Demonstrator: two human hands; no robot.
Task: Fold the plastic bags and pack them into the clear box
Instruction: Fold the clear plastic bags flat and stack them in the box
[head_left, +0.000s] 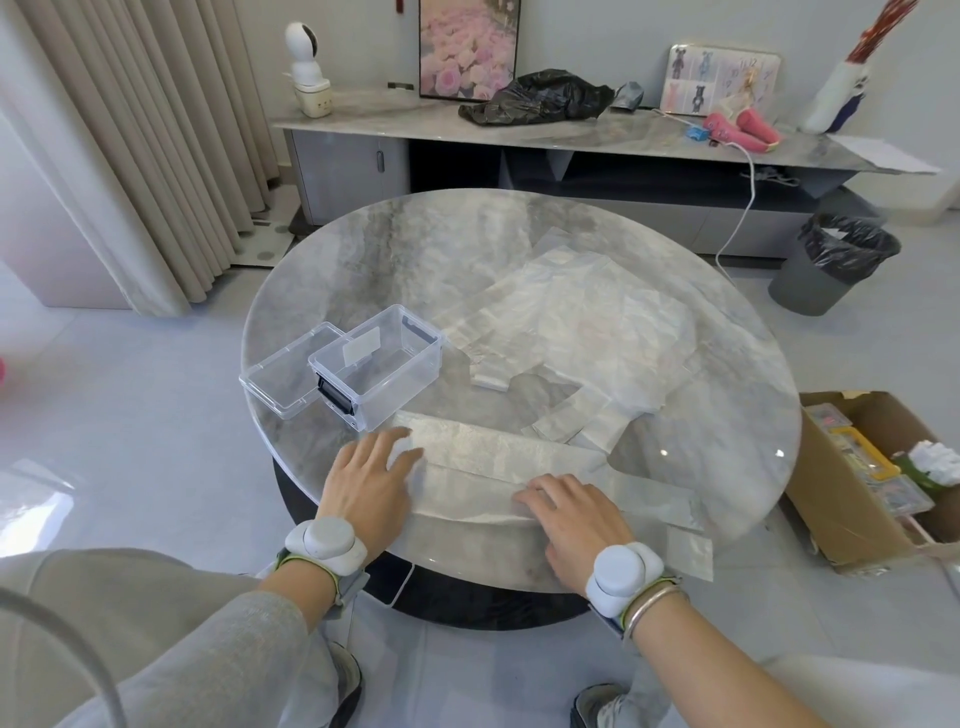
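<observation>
Your left hand (371, 480) lies palm down with the fingers spread and straight, pressing flat on the left end of the plastic bag (498, 465); it grips nothing. Your right hand (576, 525) is also palm down and flat, its fingers pointing left along the near edge of the same bag, pressing rather than pinching. Both forearms reach in from the near side, each wrist carrying a white round wrist device (324, 540), and the right wrist also wears a metal bracelet (652, 605). The bag under your hands is folded into a long narrow strip across the near part of the round table (363, 249), with its right end running out past your right hand toward the table edge. Just beyond your left fingertips stands the clear box (379, 364), open and upright, with its lid (288, 371) lying beside it on the left. Further back and to the right, more plastic bags (571, 322) lie spread flat and overlapping on the table. A cardboard box (831, 483) sits on the floor to the right.
</observation>
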